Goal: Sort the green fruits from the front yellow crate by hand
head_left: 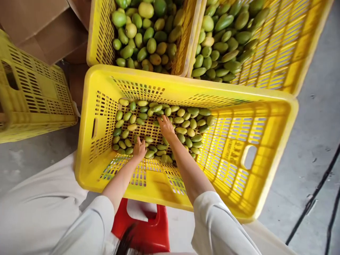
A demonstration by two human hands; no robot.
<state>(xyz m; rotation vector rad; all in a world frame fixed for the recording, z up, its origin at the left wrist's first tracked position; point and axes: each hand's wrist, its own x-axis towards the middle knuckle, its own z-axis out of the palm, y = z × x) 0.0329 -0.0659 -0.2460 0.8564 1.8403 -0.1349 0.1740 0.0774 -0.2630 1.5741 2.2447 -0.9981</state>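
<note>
A large yellow plastic crate (pixel 233 148) sits before me, with oval green and yellowish fruits (pixel 186 124) spread mostly in one layer over its floor. Both my arms reach down into it. My left hand (pixel 140 148) is low over the fruits nearest me, thumb and finger apart, close to a green fruit (pixel 148 139). Farther in and to the right, my right hand (pixel 166 126) rests among the fruits near the crate's middle, fingers stretched out and touching some. What lies under its fingertips is partly hidden.
Two more yellow crates with piled green fruit, one at back left (pixel 102 32) and one at back right (pixel 281 42), adjoin the far rim. Another yellow crate (pixel 39 88) and cardboard (pixel 45 32) stand left. A red stool (pixel 159 230) is below; black cables (pixel 316 198) cross the floor.
</note>
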